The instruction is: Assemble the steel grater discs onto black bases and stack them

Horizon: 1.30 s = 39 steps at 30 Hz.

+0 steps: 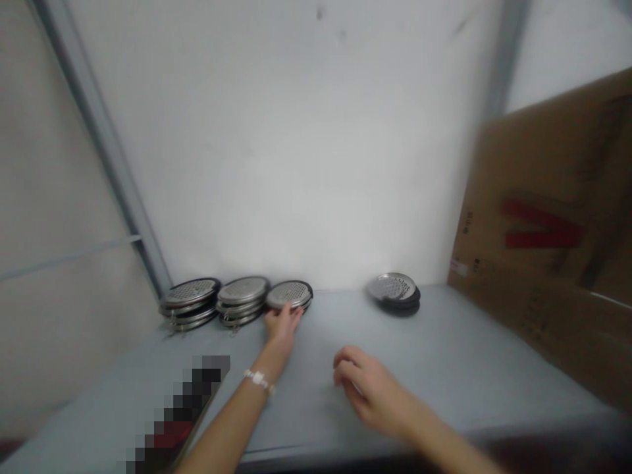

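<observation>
Four stacks of perforated metal discs [242, 293] sit along a grey shelf [444, 349]. The left hand [281, 329] touches the third stack [289, 294] with curled fingers, its grip unclear. The right hand [369, 388], half open, holds nothing, over the shelf.

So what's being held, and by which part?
The fingers of the left hand touch the near rim of a stack of perforated metal discs; grip unclear. The right hand holds nothing.

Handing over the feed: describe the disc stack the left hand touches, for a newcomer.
Three stacks of perforated metal discs stand left along the back of the grey shelf. It's the rightmost of those three, the shortest, with the left hand on its front edge.
</observation>
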Each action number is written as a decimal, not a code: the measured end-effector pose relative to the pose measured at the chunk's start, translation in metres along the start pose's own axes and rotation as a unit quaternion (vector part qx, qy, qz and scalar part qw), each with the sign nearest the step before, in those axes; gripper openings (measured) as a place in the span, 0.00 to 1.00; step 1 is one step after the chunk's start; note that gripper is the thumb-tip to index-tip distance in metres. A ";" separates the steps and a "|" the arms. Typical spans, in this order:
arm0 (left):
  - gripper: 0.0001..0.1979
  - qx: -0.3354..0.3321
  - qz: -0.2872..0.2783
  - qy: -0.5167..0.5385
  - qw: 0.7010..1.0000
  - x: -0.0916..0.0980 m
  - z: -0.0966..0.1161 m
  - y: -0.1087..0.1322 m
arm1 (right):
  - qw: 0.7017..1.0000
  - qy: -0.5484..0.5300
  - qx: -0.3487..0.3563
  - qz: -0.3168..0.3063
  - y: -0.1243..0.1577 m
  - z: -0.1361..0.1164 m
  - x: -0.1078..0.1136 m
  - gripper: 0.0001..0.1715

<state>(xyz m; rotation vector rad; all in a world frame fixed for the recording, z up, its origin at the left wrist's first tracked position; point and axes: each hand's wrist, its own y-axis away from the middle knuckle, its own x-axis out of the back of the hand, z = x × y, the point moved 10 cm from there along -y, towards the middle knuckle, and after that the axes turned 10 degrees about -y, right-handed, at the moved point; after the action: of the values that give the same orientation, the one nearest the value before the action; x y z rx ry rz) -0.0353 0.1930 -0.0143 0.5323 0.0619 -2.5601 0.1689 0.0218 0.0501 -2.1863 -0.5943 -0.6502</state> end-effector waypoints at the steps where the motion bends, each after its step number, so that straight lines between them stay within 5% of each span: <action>1: 0.10 0.012 -0.001 0.000 1.000 -0.002 -0.004 0.000 | 1.000 0.010 -0.006 0.007 0.003 0.008 0.005 0.17; 6: 0.04 0.034 0.003 0.011 0.999 -0.001 -0.007 0.009 | 0.984 0.128 -0.069 0.107 0.023 0.078 0.065 0.18; 11: 0.11 0.058 0.009 0.018 0.998 0.017 -0.006 0.024 | 0.893 0.304 -0.244 0.226 0.059 0.177 0.148 0.23; 16: 0.11 0.061 0.008 0.014 0.998 0.034 0.005 0.036 | 0.882 0.306 -0.282 0.218 0.069 0.221 0.174 0.20; 22: 0.17 -0.012 0.007 -0.019 1.000 0.040 0.034 0.052 | 0.889 0.293 -0.292 0.195 0.062 0.239 0.171 0.19; 29: 0.22 -0.127 -0.069 -0.135 0.980 0.021 0.050 0.074 | 0.889 0.285 -0.289 0.214 0.052 0.241 0.172 0.14; 35: 0.20 -0.191 -0.152 -0.230 0.942 0.003 0.057 0.083 | 0.892 0.283 -0.258 0.239 0.051 0.221 0.178 0.15; 39: 0.20 -0.193 -0.213 -0.284 0.915 -0.008 0.049 0.088 | 0.911 0.247 -0.218 0.250 0.042 0.184 0.172 0.16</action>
<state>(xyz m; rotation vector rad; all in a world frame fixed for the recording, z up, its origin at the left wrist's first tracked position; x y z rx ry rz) -0.0024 0.1136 0.0394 -0.4311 0.5131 -2.9029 0.3723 0.1741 0.0276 -2.3002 0.4078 -1.0666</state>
